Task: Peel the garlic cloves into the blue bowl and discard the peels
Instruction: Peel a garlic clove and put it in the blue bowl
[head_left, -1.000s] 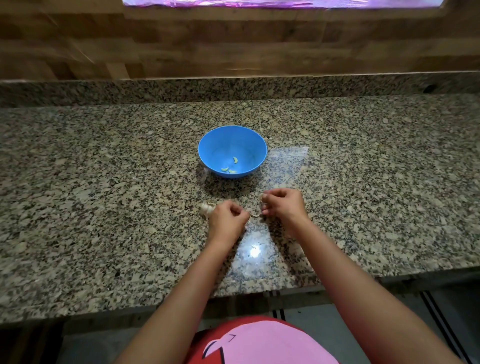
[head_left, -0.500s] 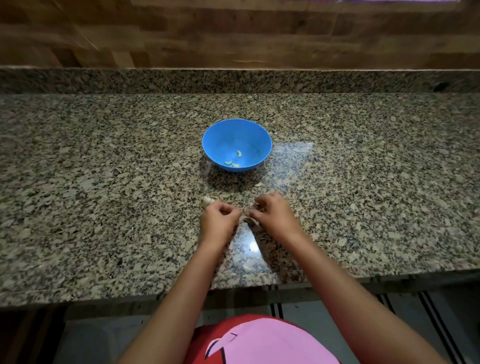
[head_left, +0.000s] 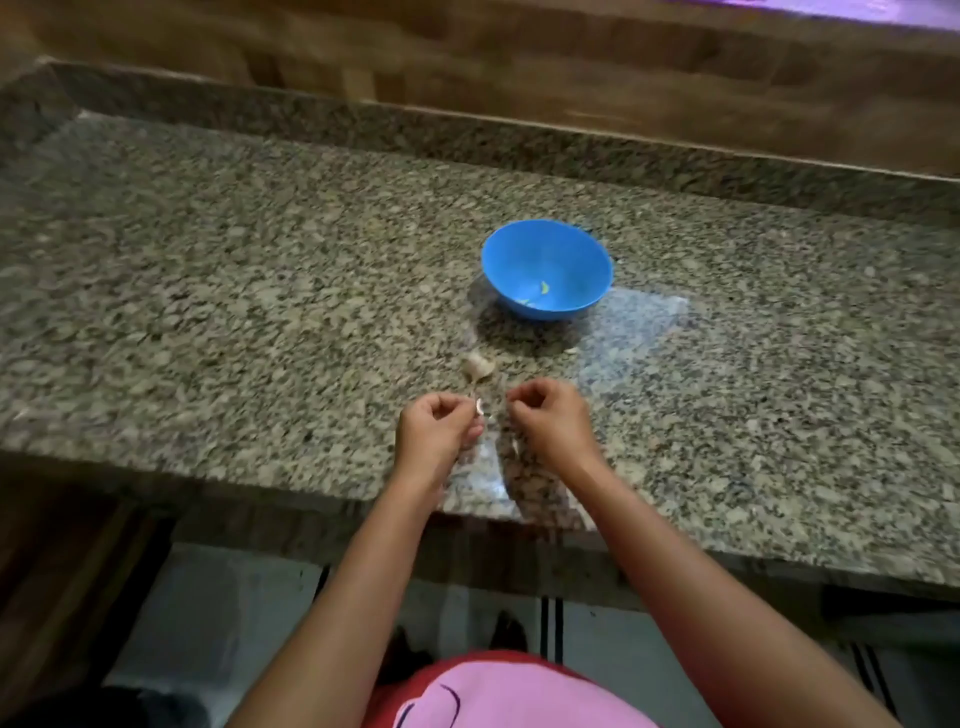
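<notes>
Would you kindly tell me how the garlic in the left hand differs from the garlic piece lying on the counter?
The garlic clove is pinched in the left hand; the garlic piece lies untouched on the counter. The garlic piece looks larger than the garlic clove and sits nearer the blue bowl. Both are pale whitish.

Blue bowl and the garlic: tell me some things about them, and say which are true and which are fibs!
1. The blue bowl stands on the granite counter. True.
2. The bowl is empty. False: a few small pale bits lie inside.
3. The left hand pinches a garlic clove. True.
4. The right hand is inside the bowl. False: it is beside the left hand, near the counter's front edge.
5. A garlic lump lies on the counter between bowl and hands. True.
</notes>
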